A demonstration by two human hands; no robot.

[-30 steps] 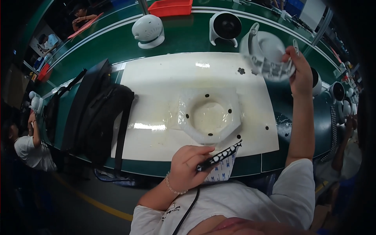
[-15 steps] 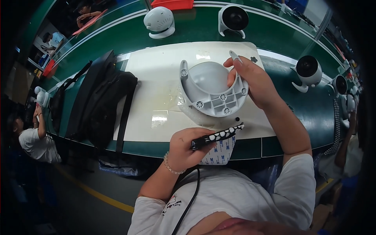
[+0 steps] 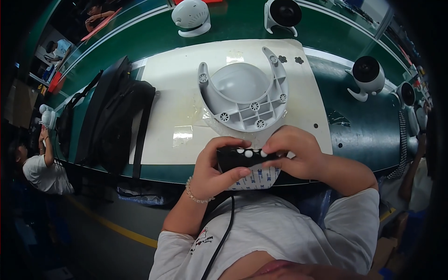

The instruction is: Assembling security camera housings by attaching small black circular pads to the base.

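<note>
Close to the table's front edge, my left hand (image 3: 207,165) grips one end of a black foam sheet (image 3: 233,159) with white round spots along it and a printed white backing paper. Fingers of my right hand (image 3: 298,151) pinch the sheet's other end; whether a loose pad is between them is hidden. Just beyond both hands lies a white plastic stand (image 3: 242,122), underside up, with two horn-like arms, a ribbed grid and several round spoked recesses. A smooth white rounded body (image 3: 245,80) sits within its curve. Clear plastic wrap shows beneath it.
A cream mat (image 3: 172,70) covers the table's middle, with a black bag (image 3: 123,126) at left. White round devices with black fronts (image 3: 285,13) (image 3: 366,72) stand at the back and right. Small black dots (image 3: 316,125) lie to the right. Other people sit at both sides.
My right hand has let go of the stand and come down to the foam sheet. The sheet has turned, showing more of its backing. The stand now rests untouched.
</note>
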